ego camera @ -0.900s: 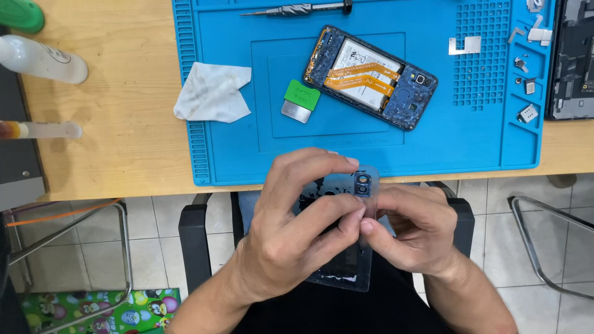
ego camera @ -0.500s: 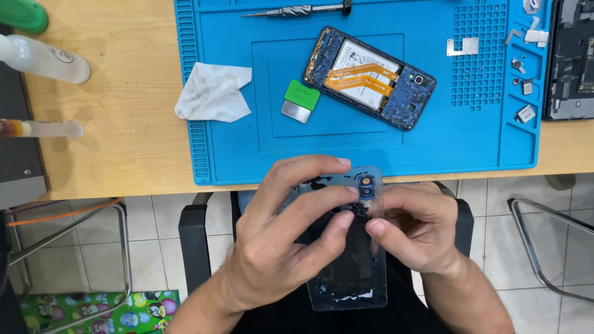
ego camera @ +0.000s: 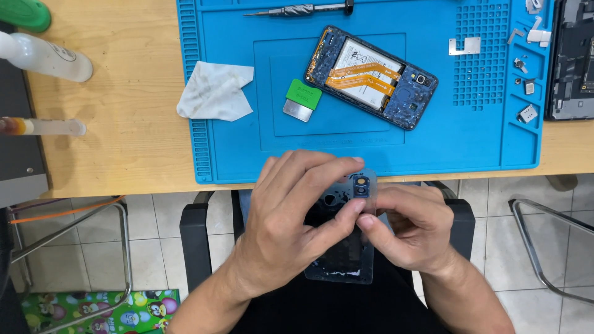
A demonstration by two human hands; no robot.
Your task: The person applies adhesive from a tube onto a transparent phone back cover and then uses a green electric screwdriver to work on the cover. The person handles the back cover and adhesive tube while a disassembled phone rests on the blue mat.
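Your hands — left [ego camera: 291, 229], right [ego camera: 411, 232] — pinch the back cover [ego camera: 342, 238] near you, off the surface; it has tilted upright since a moment ago, so your thumbs meet beside its camera ring. The opened phone [ego camera: 371, 75] lies far on the mat [ego camera: 229, 148].

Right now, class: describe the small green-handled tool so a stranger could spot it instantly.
Find the blue work mat on the wooden table. Between the crumpled white cloth and the opened phone lies the tool, the only piece with a green grip and flat metal blade.
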